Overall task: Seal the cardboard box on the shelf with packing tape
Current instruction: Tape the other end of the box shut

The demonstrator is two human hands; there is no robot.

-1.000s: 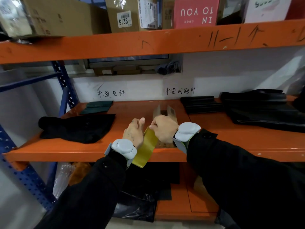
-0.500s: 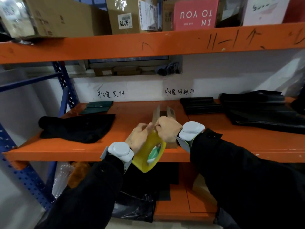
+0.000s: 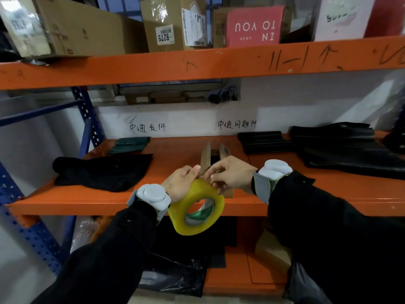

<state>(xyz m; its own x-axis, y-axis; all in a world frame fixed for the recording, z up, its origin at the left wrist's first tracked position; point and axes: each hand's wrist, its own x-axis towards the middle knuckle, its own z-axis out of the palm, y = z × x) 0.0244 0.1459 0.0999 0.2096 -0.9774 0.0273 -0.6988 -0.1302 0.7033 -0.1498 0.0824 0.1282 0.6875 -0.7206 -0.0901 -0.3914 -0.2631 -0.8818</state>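
Held: tape roll (image 3: 186, 224); unsealed: cardboard box (image 3: 205, 155).
Since a second ago we turn the tape roll core-on towards us; our left hand (image 3: 182, 183) grips its rim, our right hand (image 3: 232, 174) pinches its top edge, likely hunting the loose end. Just behind, the cardboard box stands on the orange shelf (image 3: 175, 154), flaps upright, contents too dark to tell.

Lettering on the top shelf's boxes and the back wall

A white label (image 3: 164, 36) on a brown carton (image 3: 175, 14) read "9275", turned upside down. A pink box (image 3: 254, 27) showed "IN TO YOU", also inverted. The white wall (image 3: 306, 106) bore handwritten "中通发件" at left and "中通问题件" at right.
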